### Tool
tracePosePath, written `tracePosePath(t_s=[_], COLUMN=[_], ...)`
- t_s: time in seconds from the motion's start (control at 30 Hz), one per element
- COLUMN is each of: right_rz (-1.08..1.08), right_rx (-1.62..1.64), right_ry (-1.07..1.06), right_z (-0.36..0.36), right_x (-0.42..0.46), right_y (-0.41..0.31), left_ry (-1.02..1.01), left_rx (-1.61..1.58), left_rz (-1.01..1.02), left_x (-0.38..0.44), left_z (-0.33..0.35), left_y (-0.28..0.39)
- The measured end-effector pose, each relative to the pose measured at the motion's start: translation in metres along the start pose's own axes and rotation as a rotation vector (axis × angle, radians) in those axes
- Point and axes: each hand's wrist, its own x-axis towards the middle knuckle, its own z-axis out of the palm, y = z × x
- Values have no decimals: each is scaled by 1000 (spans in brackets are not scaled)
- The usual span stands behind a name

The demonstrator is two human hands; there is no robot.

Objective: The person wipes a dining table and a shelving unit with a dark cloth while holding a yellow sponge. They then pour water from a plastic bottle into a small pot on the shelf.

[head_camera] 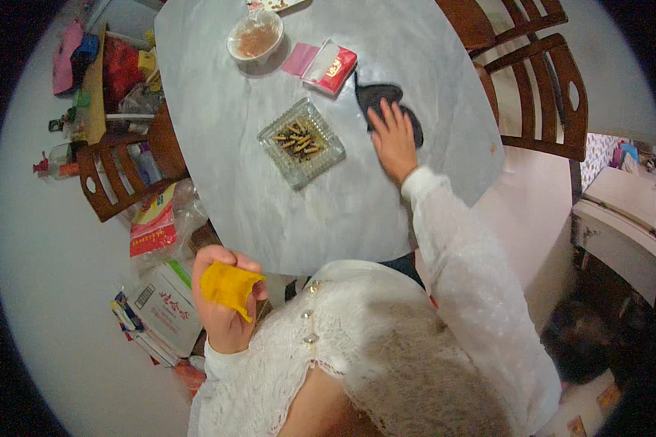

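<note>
My left hand is curled around a piece of yellow cloth near the table's front left edge. On the grey table, my right hand lies palm down with its fingers spread, fingertips on a black cloth item that looks like an eye mask; its shape under the hand is partly hidden. Left of that hand stands a square glass ashtray with several cigarette butts. Behind the ashtray are a red and white tissue packet, a pink piece beside it, and a white bowl with clear film over it.
Wooden chairs stand at the right, and another wooden chair at the left. Plastic bags and a white carton lie left of the table. A tray shows at the far edge.
</note>
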Motion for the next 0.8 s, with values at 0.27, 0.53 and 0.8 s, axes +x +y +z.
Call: tracePosePath(t_s=[0.27, 0.53, 0.8], right_rz=[-435, 4, 623], right_rx=[318, 51, -341], right_ry=[-403, -45, 50], right_z=[3, -25, -7], right_x=[-150, -104, -131], right_y=[-113, 11, 54], left_ry=[-125, -189, -143], left_rx=[-104, -61, -9], left_rz=[-39, -78, -21], left_x=[10, 9, 3], left_z=[-11, -12, -29], left_y=[-5, 2, 15])
